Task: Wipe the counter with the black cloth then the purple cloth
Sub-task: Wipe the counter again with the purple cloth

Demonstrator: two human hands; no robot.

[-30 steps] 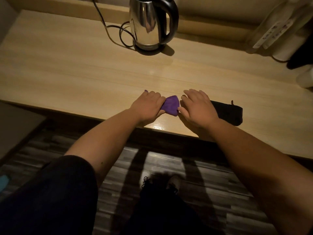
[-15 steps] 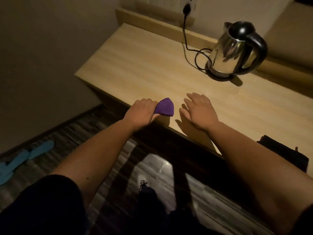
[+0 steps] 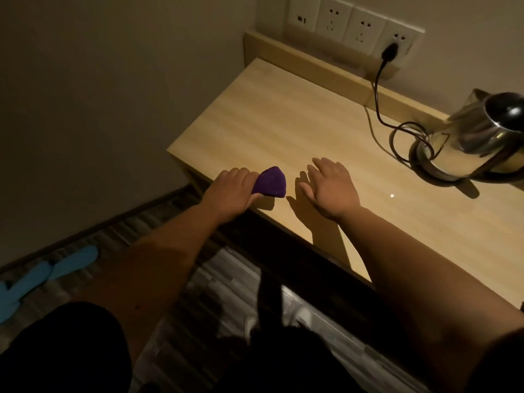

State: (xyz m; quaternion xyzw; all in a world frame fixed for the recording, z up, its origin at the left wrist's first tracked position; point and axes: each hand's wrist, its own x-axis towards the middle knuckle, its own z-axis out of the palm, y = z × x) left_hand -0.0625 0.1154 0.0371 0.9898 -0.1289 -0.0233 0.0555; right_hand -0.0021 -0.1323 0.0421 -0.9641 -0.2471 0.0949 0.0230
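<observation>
My left hand (image 3: 229, 191) grips a bunched purple cloth (image 3: 270, 182) and holds it on the pale wooden counter (image 3: 283, 117), close to the front edge near the counter's left end. My right hand (image 3: 329, 185) rests flat on the counter just right of the cloth, fingers spread, holding nothing. A small gap separates it from the cloth. The black cloth is out of view.
A steel electric kettle (image 3: 476, 143) stands on its base at the right, its black cord (image 3: 380, 97) looping back to a wall socket (image 3: 391, 49). A wall closes the left side. Blue slippers (image 3: 48, 273) lie on the dark floor below left.
My view has swung left along the counter. My left hand has carried the purple cloth leftward, toward the counter's left end; my right hand has let go and followed, and the black cloth has left the view.
</observation>
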